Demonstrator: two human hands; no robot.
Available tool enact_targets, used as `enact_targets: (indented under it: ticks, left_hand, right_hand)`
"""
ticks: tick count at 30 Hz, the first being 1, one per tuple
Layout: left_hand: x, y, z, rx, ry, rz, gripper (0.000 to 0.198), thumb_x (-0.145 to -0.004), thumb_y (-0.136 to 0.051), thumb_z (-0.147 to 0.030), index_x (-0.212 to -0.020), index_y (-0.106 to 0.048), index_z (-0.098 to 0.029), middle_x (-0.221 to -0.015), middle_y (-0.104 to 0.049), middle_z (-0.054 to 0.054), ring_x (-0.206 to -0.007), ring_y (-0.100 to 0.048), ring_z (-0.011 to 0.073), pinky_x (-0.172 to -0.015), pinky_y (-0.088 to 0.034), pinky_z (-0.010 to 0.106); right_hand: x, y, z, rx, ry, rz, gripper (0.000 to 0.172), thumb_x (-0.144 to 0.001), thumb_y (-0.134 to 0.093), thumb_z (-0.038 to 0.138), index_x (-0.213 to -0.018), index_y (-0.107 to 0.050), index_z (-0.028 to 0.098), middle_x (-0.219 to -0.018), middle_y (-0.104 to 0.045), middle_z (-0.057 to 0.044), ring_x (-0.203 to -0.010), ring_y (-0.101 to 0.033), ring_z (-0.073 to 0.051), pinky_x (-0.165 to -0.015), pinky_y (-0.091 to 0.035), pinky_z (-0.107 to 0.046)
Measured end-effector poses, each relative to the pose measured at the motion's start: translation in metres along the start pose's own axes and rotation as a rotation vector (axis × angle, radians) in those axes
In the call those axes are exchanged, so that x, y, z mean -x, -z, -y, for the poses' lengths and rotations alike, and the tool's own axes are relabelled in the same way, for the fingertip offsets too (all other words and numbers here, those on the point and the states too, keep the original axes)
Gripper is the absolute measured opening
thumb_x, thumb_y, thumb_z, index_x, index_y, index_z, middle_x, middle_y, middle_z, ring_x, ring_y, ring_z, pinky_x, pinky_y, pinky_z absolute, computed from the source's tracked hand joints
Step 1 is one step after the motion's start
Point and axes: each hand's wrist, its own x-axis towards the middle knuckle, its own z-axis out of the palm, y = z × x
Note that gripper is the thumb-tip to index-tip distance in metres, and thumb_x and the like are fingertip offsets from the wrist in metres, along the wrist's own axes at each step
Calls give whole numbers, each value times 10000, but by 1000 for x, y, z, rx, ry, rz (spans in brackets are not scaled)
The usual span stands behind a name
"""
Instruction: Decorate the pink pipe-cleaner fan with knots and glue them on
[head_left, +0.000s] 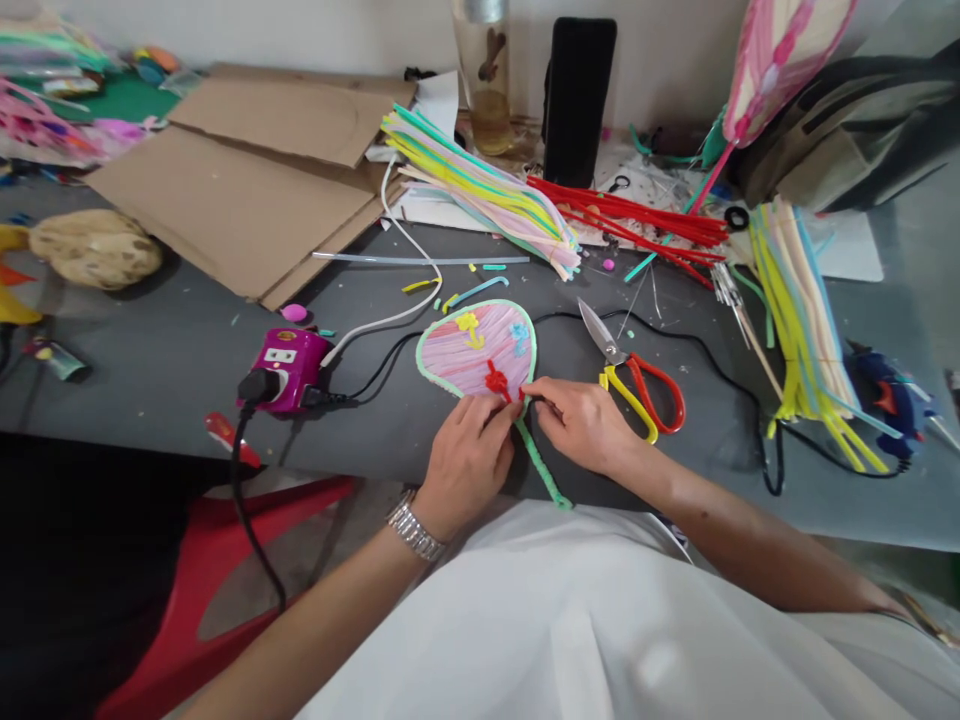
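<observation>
Two hands (469, 455) (581, 420) on fan (465, 350), scissors (637, 385) beside, power strip (289, 370) near.

Craft workspace, looks like a small handmade-goods bench. Grey tabletop (187, 350) littered with offcuts and glue specks. Bundles of coloured pipe cleaners: pastel (480, 185), red (630, 220), yellow-cream (802, 300). Flattened cardboard sheets (255, 180) stacked at back left. Tools out: red-and-yellow scissors (637, 385), blue glue gun (892, 395), magenta power strip (289, 365) with cables plugged in. Half-decorated pink fan (476, 350) in the middle, a finished one (772, 55) propped at the back. Red plastic stool (225, 580) below.
</observation>
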Motion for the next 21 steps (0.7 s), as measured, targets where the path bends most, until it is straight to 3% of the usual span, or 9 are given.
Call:
enact_targets:
  ticks: [5, 13, 21]
  left_hand:
    - [0, 1, 1, -3, -21, 6, 368, -924, -505, -58, -1274, -605, -109, -1086, -630, 139, -930, -550, 261, -803, -537, 421]
    - [-6, 7, -2, -119, -32, 90, 376, -935, -499, -82, -1295, -607, -97, -1049, -651, 139, -888, -537, 272, -729, -497, 421]
    - [-7, 4, 1, -101, -21, 82, 359, -949, -454, -71, -1263, -622, -114, -1033, -645, 130, -866, -526, 262, -736, -491, 415]
  right_hand:
    - [-3, -1, 1, 45, 22, 33, 295, -916, -489, 66, -1087, -697, 187, -945, -765, -53, -844, -698, -180, -741, -438, -263]
    - [-4, 2, 2, 315, 119, 127, 264, -955, -484, 102, -1077, -707, 174, -810, -685, -58, -750, -607, -188, -668, -365, -293]
    - [-2, 2, -6, 127, 69, 48, 323, -928, -485, 72, -1109, -715, 209, -870, -716, -54, -808, -641, -185, -732, -418, -270]
